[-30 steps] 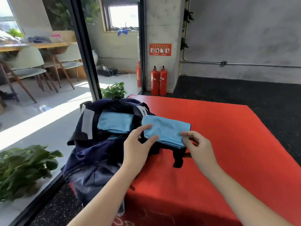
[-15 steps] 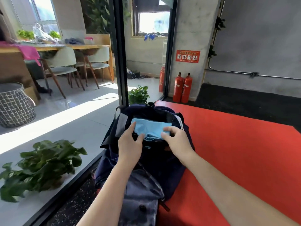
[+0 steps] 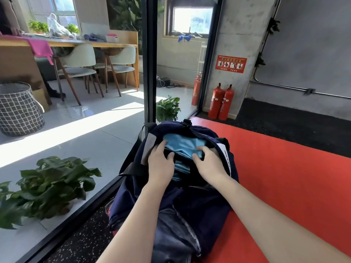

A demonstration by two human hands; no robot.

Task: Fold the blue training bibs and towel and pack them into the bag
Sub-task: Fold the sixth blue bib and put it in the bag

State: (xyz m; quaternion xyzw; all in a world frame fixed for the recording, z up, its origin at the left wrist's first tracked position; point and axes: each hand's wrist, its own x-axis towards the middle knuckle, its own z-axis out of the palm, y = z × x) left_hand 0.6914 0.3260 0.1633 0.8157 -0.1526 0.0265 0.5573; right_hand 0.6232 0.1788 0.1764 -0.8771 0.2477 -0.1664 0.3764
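Note:
A dark navy bag (image 3: 182,202) lies open on the left edge of a red mat (image 3: 284,177). Folded light blue cloth (image 3: 183,145) sits inside the bag's mouth, and more blue folds show just below it. My left hand (image 3: 161,164) is at the left side of the opening, fingers on the blue cloth and thumb over the bag's dark edge. My right hand (image 3: 209,162) holds the right end of the folded blue cloth, fingertips curled over it. Whether the folds are bibs or towel cannot be told.
A glass wall with a black frame (image 3: 150,59) runs just left of the bag. Potted plants (image 3: 47,188) stand behind the glass. Two red fire extinguishers (image 3: 221,101) stand by a concrete pillar. Black speckled flooring (image 3: 284,128) surrounds the mat.
The folded blue cloth went from the mat beside the bag into the bag's opening, carried by both hands. Both hands now sit lower in the bag's mouth on the cloth.

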